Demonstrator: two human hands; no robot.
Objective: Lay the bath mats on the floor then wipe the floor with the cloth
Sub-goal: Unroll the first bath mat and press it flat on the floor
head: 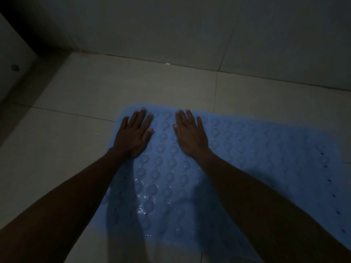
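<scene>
A blue rubber bath mat [256, 160] with round bumps and small holes lies flat on the pale tiled floor [76, 103], spreading from the middle to the right edge of the view. My left hand [135, 132] rests palm down with fingers spread on the mat's far left corner. My right hand [190, 132] presses flat on the mat just to the right of it, fingers apart. Neither hand holds anything. No cloth is in view. The room is dim.
A tiled wall [190, 25] rises behind the mat, meeting the floor along a grout line. A dark recess and a pale vertical edge [17, 59] stand at the far left. Bare floor tiles lie left of and beyond the mat.
</scene>
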